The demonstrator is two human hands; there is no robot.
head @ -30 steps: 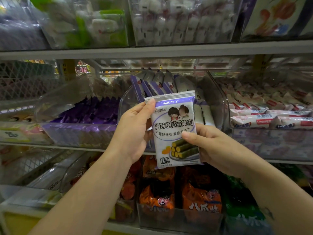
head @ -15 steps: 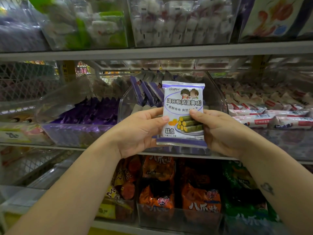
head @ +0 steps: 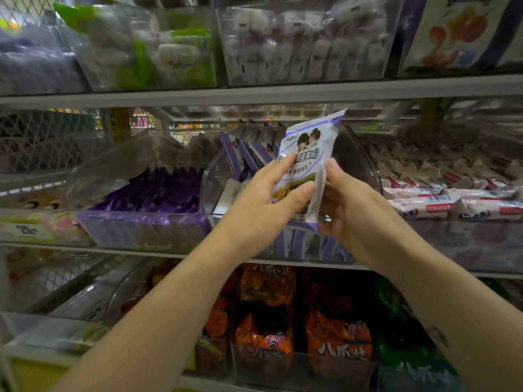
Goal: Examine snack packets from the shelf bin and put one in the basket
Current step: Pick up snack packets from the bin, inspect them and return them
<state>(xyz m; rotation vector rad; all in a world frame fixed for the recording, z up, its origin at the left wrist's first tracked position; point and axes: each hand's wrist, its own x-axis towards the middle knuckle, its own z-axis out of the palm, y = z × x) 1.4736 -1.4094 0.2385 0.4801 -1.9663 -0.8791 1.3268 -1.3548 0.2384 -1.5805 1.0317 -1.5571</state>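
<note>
Before the shelf bin point(head: 216, 182), snack packet point(head: 308, 154) pinched between left hand point(head: 263, 205) and right hand point(head: 353, 210)

**Dim aisle, soft light on a shop shelf**

Light is low and even across the shelving, with no hard shadows. The upper sides of the forearms and both hands, the left hand point(head: 268, 199) and the right hand point(head: 351, 207), catch the most light. The snack packet point(head: 307, 154) is slightly smeared and its print is soft. Pale reflections streak the walls of the clear bin point(head: 215, 176). The upper bins point(head: 305, 43) are hazy and blurred, as are the frame's far left and right. Shadow deepens on the lower shelf, where the orange packets point(head: 336, 335) sit dark. Wide-angle stretch pulls at the corners and lengthens the arms.
</note>
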